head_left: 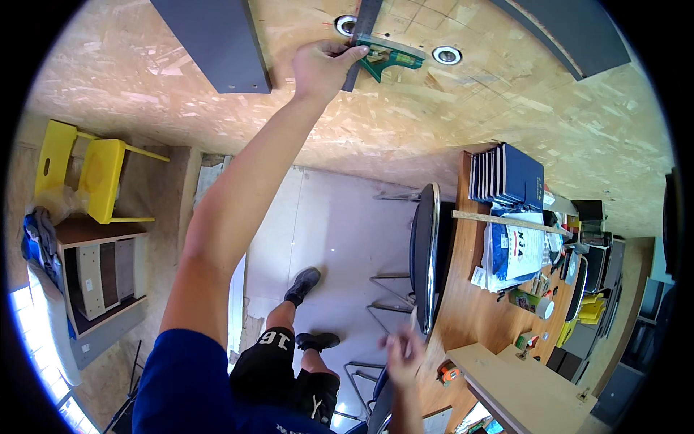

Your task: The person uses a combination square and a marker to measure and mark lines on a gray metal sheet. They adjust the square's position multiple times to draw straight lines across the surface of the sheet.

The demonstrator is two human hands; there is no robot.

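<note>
While the left hand point(322, 69) stretches far out on a long, straight arm, its fingers point(348, 53) are curled shut over the dark steel blade of a combination square point(382, 56), pressing it flat against a chipboard panel point(405, 130). To the left of those fingers a dark grey board point(213, 43) lies on the same panel, its lower corner just beside the wrist. Right of the fingertips sits the green head of the square, touching them, and the blade runs up past them toward a round metal fitting point(346, 24) set in the panel; a second round fitting point(447, 54) lies just beyond the green head. Faint pencil lines show on the chipboard near the tool, so some marking looks already laid out, though whether a line is being drawn or only checked I cannot tell, since no pencil is visible at that hand.

Further right and much lower, the right hand point(405, 354) is blurred; it seems loosely open and I cannot tell whether it holds anything. It hangs just beside the near edge of the wooden desk point(470, 311), close to an orange tape measure point(448, 372). Beyond those fingers, well apart, a stack of dark blue folders point(515, 172) and a wooden stick point(506, 220) rest on the desk. By my judgement the measuring is mid-way, with nothing yet cut or fastened.
</note>
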